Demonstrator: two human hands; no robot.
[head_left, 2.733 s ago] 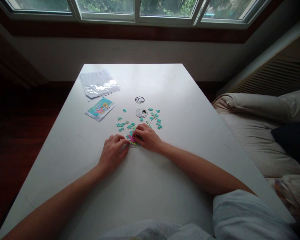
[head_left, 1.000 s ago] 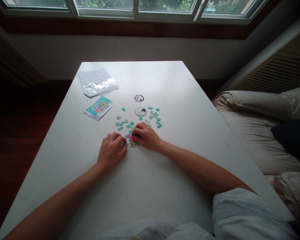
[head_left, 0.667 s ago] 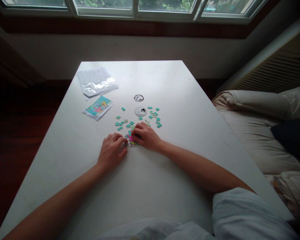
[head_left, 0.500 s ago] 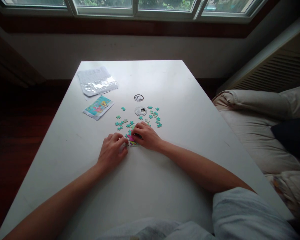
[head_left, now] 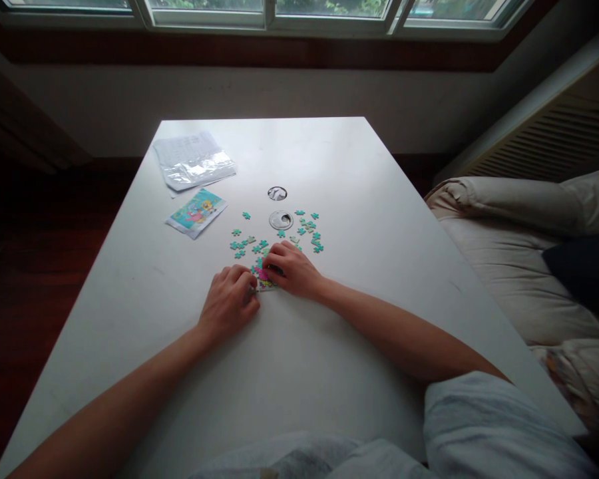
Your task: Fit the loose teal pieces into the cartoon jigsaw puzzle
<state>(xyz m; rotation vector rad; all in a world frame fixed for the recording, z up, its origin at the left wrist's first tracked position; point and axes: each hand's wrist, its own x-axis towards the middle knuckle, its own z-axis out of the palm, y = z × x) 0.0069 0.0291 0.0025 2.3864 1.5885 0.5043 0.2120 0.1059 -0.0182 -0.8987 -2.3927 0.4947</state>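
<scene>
A small joined patch of puzzle (head_left: 264, 280), pink and yellow, lies on the white table (head_left: 329, 332) between my hands. My left hand (head_left: 228, 303) rests curled on the table, its fingertips pinched at the patch's left edge. My right hand (head_left: 290, 269) lies over the patch's right side with fingers bent and pressed down on it. Several loose teal puzzle pieces (head_left: 244, 245) are scattered just beyond my hands, with more teal pieces (head_left: 309, 229) to the right.
A picture card (head_left: 196, 211) and a clear plastic bag (head_left: 194, 161) lie at the far left of the table. Two round cable holes (head_left: 281, 219) sit behind the pieces. A cushioned sofa (head_left: 519, 266) stands to the right; windows run along the far wall.
My left hand has shifted slightly back and forth by the patch's left edge. My right hand has stayed on the patch. The view has tilted a little.
</scene>
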